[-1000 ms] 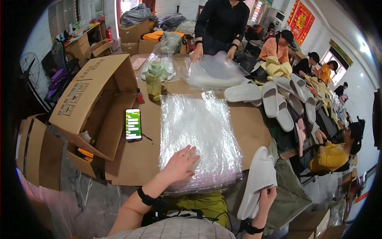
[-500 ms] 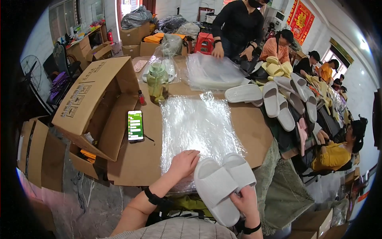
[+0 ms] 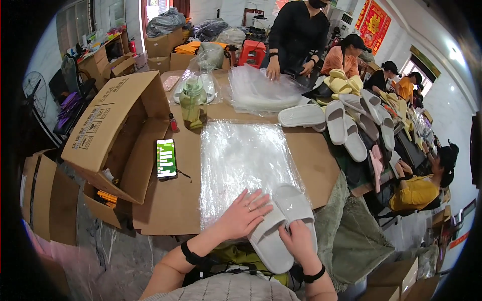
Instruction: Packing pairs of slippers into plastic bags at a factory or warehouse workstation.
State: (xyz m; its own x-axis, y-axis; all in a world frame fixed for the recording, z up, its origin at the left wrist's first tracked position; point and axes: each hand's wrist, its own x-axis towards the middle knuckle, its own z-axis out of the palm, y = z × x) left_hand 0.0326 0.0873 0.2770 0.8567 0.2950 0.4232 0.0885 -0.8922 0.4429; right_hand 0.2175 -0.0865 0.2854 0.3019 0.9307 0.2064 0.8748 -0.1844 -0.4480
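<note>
A pair of light grey slide slippers (image 3: 271, 247) lies side by side at the near edge of the table, over the lower end of a stack of clear plastic bags (image 3: 246, 155). My right hand (image 3: 299, 240) grips the pair where the straps meet, its fingers partly hidden between them. My left hand (image 3: 249, 214) lies with fingers spread across the far end of the left slipper and the bag film beside it. The right slipper (image 3: 295, 203) looks glossy at its far end; I cannot tell whether film covers it.
Left of the bags are a phone (image 3: 166, 158), a small red bottle (image 3: 173, 123), a green jar (image 3: 193, 105) and a tilted cardboard box (image 3: 83, 150). More clear bags (image 3: 261, 90) lie at the back, before a person in black. Grey slippers (image 3: 336, 123) are piled at right.
My left hand has moved right onto the left slipper, its fingers spreading. The slippers, still in my right hand, have shifted slightly toward the far side. The view has turned a little.
</note>
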